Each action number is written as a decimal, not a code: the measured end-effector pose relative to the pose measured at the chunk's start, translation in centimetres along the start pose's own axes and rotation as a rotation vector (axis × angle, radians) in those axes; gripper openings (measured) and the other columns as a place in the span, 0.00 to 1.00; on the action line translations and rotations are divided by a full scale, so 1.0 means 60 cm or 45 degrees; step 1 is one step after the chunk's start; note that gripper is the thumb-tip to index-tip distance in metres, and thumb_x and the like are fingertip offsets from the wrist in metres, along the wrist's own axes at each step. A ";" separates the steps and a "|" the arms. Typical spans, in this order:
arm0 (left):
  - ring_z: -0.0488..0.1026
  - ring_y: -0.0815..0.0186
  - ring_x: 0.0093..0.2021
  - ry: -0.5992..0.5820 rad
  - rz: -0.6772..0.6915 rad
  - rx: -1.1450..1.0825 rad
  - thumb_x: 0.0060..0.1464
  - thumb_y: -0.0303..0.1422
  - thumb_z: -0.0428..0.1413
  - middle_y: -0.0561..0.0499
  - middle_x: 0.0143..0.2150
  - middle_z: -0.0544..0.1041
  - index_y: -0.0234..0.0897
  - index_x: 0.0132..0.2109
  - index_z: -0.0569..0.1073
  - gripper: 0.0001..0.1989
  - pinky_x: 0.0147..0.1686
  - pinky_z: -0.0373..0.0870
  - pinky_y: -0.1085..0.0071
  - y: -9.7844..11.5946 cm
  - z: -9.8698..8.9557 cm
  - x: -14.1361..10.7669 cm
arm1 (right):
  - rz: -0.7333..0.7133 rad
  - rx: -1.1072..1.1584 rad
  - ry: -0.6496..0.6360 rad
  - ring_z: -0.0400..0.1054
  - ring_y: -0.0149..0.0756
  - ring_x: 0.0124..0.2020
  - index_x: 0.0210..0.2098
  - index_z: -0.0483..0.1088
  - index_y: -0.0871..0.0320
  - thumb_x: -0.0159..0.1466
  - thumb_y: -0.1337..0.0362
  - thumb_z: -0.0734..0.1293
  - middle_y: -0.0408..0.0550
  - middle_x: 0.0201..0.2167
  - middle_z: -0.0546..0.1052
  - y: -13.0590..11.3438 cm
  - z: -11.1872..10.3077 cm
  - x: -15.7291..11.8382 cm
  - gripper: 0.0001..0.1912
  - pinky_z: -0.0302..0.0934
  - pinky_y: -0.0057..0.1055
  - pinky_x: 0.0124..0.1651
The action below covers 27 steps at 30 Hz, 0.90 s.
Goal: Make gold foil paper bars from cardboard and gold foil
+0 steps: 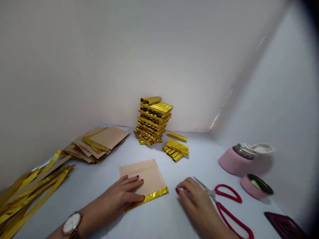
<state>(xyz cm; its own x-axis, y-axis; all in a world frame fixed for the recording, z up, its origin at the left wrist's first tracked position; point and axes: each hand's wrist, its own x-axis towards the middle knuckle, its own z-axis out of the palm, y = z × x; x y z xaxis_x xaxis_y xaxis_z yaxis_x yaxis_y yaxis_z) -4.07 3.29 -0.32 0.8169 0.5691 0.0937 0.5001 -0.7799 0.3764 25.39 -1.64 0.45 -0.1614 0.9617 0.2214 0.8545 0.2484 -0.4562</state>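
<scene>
A square sheet of brown paper (149, 171) with a shiny gold strip (157, 195) along its near edge lies on the white table. My left hand (129, 192) rests flat on it, fingers spread, the thumb on the gold strip. To the right of the sheet and apart from it is my right hand (195, 199). Its fingers are curled, with thumb and forefinger tips close together; whatever may be between them is too small or hidden to make out. Red-handled scissors (214, 194) lie just beyond, blades apart, partly behind my right hand.
Gold paper tubes (154, 121) are stacked crosswise against the back wall, with a smaller pile (176, 148) in front. At left lie brown sheets (109, 136) and gold strips (47, 186). A pink jar (231, 161), its pink lid or cup (253, 191) and a dark red object (284, 224) stand right.
</scene>
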 end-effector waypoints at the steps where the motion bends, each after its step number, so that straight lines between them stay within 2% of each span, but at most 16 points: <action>1: 0.58 0.54 0.63 0.000 -0.004 0.007 0.64 0.30 0.51 0.50 0.63 0.63 0.55 0.56 0.69 0.17 0.58 0.57 0.50 0.001 0.000 0.000 | 0.030 0.083 -0.035 0.67 0.39 0.33 0.31 0.68 0.56 0.66 0.62 0.57 0.48 0.31 0.71 -0.016 0.010 0.015 0.10 0.61 0.35 0.35; 3: 0.58 0.53 0.63 -0.003 -0.016 0.017 0.63 0.30 0.52 0.50 0.63 0.64 0.56 0.55 0.70 0.17 0.58 0.58 0.50 0.002 -0.001 0.001 | 0.067 0.198 -0.054 0.65 0.39 0.31 0.27 0.65 0.56 0.63 0.60 0.61 0.46 0.28 0.70 -0.033 0.032 0.035 0.10 0.59 0.34 0.34; 6: 0.60 0.53 0.62 0.017 -0.016 -0.004 0.64 0.31 0.51 0.50 0.62 0.66 0.55 0.54 0.71 0.15 0.57 0.58 0.51 0.005 -0.005 0.002 | 0.058 0.300 -0.049 0.65 0.37 0.30 0.23 0.61 0.55 0.65 0.60 0.59 0.45 0.26 0.69 -0.031 0.054 0.042 0.14 0.57 0.33 0.34; 10: 0.65 0.58 0.59 0.191 0.009 -0.080 0.64 0.28 0.47 0.48 0.58 0.70 0.47 0.56 0.68 0.16 0.56 0.60 0.58 0.015 -0.009 0.007 | 0.021 0.463 -0.014 0.64 0.36 0.29 0.24 0.61 0.55 0.67 0.58 0.57 0.44 0.25 0.67 -0.023 0.061 0.031 0.16 0.57 0.32 0.34; 13: 0.70 0.59 0.51 0.293 -0.062 -0.140 0.63 0.30 0.49 0.46 0.52 0.74 0.41 0.57 0.66 0.16 0.51 0.63 0.62 0.030 0.001 0.016 | -0.019 0.569 0.014 0.63 0.35 0.29 0.24 0.60 0.55 0.67 0.56 0.57 0.43 0.25 0.66 -0.027 0.057 0.026 0.16 0.56 0.30 0.33; 15: 0.73 0.59 0.43 0.324 -0.158 -0.167 0.61 0.32 0.53 0.47 0.44 0.78 0.40 0.53 0.70 0.13 0.44 0.66 0.63 0.041 0.011 0.022 | -0.043 0.605 0.022 0.62 0.35 0.29 0.24 0.60 0.55 0.67 0.57 0.58 0.43 0.25 0.66 -0.031 0.056 0.025 0.16 0.56 0.30 0.32; 17: 0.73 0.62 0.36 0.366 -0.241 -0.193 0.61 0.30 0.52 0.50 0.35 0.78 0.39 0.44 0.74 0.07 0.38 0.66 0.67 0.051 0.019 0.026 | -0.060 0.631 0.020 0.63 0.35 0.28 0.24 0.61 0.55 0.67 0.57 0.58 0.43 0.25 0.66 -0.034 0.055 0.025 0.16 0.57 0.29 0.32; 19: 0.72 0.64 0.33 0.411 -0.281 -0.208 0.61 0.27 0.50 0.52 0.31 0.77 0.39 0.37 0.75 0.08 0.35 0.66 0.70 0.057 0.020 0.028 | -0.082 0.639 -0.003 0.63 0.34 0.28 0.25 0.61 0.55 0.67 0.57 0.58 0.42 0.25 0.66 -0.034 0.057 0.026 0.16 0.58 0.29 0.32; 23: 0.73 0.66 0.33 0.521 -0.374 -0.173 0.59 0.25 0.48 0.52 0.31 0.77 0.39 0.35 0.74 0.10 0.35 0.66 0.72 0.058 0.000 0.015 | -0.108 0.622 -0.035 0.64 0.34 0.27 0.25 0.61 0.55 0.68 0.57 0.56 0.42 0.25 0.65 -0.026 0.062 0.027 0.16 0.59 0.28 0.32; 27: 0.74 0.64 0.36 0.713 -0.563 -0.105 0.61 0.29 0.46 0.50 0.35 0.78 0.39 0.39 0.73 0.11 0.37 0.68 0.70 0.035 -0.047 -0.043 | -0.111 0.596 -0.091 0.64 0.34 0.27 0.25 0.60 0.54 0.68 0.56 0.55 0.42 0.25 0.65 -0.019 0.064 0.029 0.17 0.60 0.28 0.32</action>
<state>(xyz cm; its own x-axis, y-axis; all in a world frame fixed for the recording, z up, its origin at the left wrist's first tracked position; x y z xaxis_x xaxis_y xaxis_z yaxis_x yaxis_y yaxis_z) -5.95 0.90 2.86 0.2612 0.8929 0.3667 0.7087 -0.4354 0.5552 22.23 0.18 -1.95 -0.2702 0.9365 0.2235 0.5247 0.3379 -0.7814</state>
